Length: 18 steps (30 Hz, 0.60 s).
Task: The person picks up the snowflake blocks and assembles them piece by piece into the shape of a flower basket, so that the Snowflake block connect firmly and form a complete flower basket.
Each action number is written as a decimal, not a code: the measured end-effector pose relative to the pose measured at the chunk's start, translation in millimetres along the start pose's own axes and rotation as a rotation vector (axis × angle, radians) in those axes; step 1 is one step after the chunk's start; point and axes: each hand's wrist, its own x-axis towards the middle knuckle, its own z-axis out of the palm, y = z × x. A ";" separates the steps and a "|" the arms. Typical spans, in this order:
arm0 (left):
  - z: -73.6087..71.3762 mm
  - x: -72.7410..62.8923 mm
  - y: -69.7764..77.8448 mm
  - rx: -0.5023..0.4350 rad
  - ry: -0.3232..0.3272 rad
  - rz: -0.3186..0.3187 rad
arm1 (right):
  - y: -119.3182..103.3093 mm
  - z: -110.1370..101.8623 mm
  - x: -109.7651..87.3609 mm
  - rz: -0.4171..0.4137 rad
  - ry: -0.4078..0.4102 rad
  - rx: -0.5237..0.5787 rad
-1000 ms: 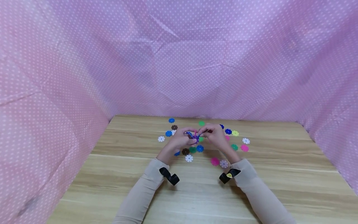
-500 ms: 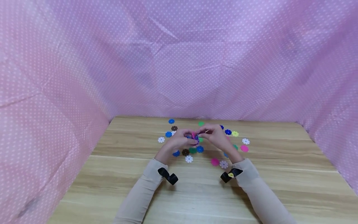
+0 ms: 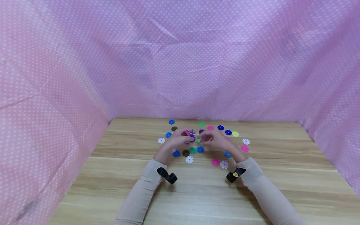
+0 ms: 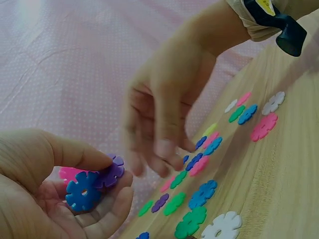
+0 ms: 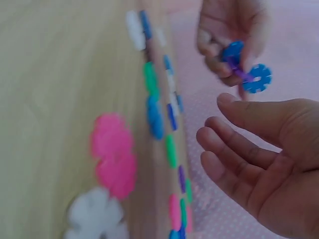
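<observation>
Your left hand (image 3: 179,138) pinches joined discs (image 4: 77,195) | your right hand (image 3: 214,139): fingers relaxed | loose discs (image 3: 200,149) around (white disc (image 3: 224,165) nearest you) | tabletop (image 3: 197,200) extends nearside, curtain (image 3: 180,78) past far edge (image 3: 264,122)

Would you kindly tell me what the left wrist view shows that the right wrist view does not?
Left wrist view only: a yellow disc and the black strap at the right cuff. Right wrist view only: a second blue disc in the left hand. Both: a blue disc and a purple disc in that hand, the right hand and the table.
</observation>
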 end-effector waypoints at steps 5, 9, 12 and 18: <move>-3.8 0.8 0.1 0.014 0.001 0.014 | 14.1 4.0 2.9 0.005 -0.130 -0.016; -6.5 1.2 0.1 0.019 -0.002 0.023 | 21.1 7.0 4.3 0.015 -0.192 -0.046; -9.2 1.6 -0.7 0.004 -0.008 0.016 | 20.8 9.4 5.6 -0.002 -0.200 -0.071; -13.4 0.2 -1.8 -0.015 -0.004 0.003 | 17.7 11.8 7.2 0.021 -0.213 -0.066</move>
